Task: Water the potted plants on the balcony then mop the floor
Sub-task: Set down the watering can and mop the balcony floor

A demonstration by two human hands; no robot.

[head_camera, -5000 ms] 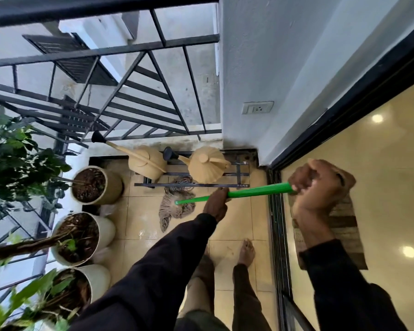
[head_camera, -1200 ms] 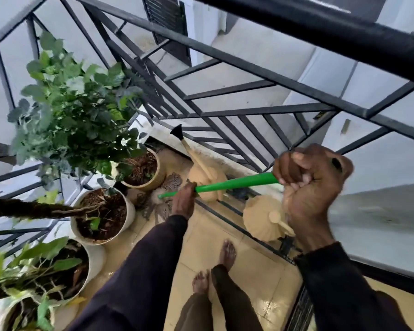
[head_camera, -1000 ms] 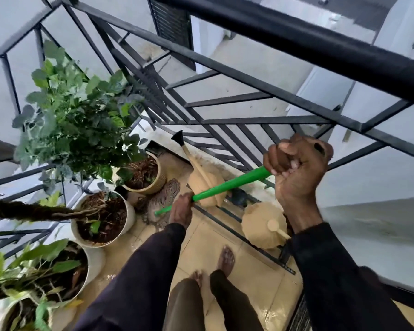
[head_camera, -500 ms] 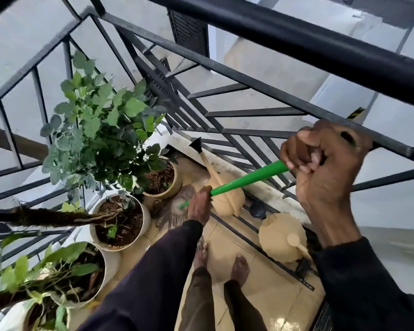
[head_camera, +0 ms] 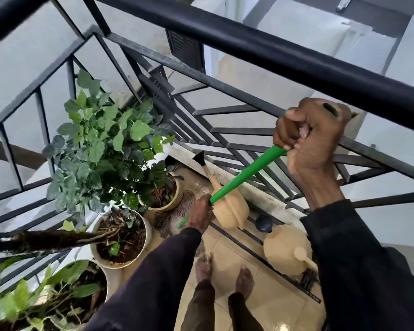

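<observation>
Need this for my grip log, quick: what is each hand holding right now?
Left hand: fingers curled round the green mop handle, low on the shaft.
Right hand: grips the same handle at its top end.

A black metal railing (head_camera: pixel 273 56) with slanted bars fences the balcony's edge. The beige floor tiles (head_camera: pixel 273 306) shine wet in soft daylight. Beyond the bars stand pale grey walls (head_camera: pixel 285 20) and a dark louvred vent (head_camera: pixel 184 53).

green mop handle (head_camera: pixel 246 174); tan watering cans (head_camera: pixel 230 209); black railing (head_camera: pixel 273 58)
</observation>
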